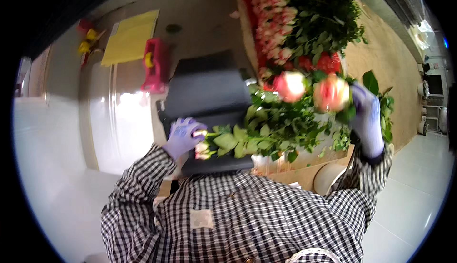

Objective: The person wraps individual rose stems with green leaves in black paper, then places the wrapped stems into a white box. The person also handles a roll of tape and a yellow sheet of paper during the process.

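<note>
My left hand (185,134), in a pale purple glove, is at the heads of pink-and-white roses (202,150) lying on a black padded surface (210,93). Their leafy stems (246,141) stretch to the right. My gloved right hand (364,109) is raised at the right, blurred, with its fingers closed by two pink-and-cream roses (331,92) whose heads point left. The fingers' grip is partly hidden behind leaves and blooms.
Many pink-and-white roses (273,17) with dense foliage (317,17) lie at the back. A pink tape dispenser (154,66) stands beside yellow sheets (132,36) at the left. A white bucket (327,178) sits below the table edge at the right.
</note>
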A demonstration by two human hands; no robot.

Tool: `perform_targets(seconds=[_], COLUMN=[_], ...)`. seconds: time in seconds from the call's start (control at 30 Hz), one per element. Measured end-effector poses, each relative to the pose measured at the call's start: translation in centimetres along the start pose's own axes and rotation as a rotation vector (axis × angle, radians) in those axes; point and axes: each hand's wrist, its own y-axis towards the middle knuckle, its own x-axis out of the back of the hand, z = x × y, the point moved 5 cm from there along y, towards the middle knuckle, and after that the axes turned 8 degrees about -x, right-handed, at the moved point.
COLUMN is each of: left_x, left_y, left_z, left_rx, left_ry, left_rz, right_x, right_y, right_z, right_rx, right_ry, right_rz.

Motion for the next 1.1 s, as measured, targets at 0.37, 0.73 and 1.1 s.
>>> perform_targets(seconds=[0.37,0.73,1.1], left_x=[-1.5,-1.6,-1.4], left_y=[0.9,1.0,0.6], left_z=[1.8,1.4,0.8], left_rx=[0.007,0.122,0.088], left_ry=[-0.172,-0.116,-0.070], left_rz=[-0.365,-0.072,-0.110], right_x=[-30.1,-24.3,-21.2], right_y=[-4.0,-2.4,-2.9], right_z=[8.7,10.0,16.0], right_rx=[0.037,0.007,0.126], right_ry=[-0.068,0.375,-0.181], right_rz=[0.271,0.390,0.226])
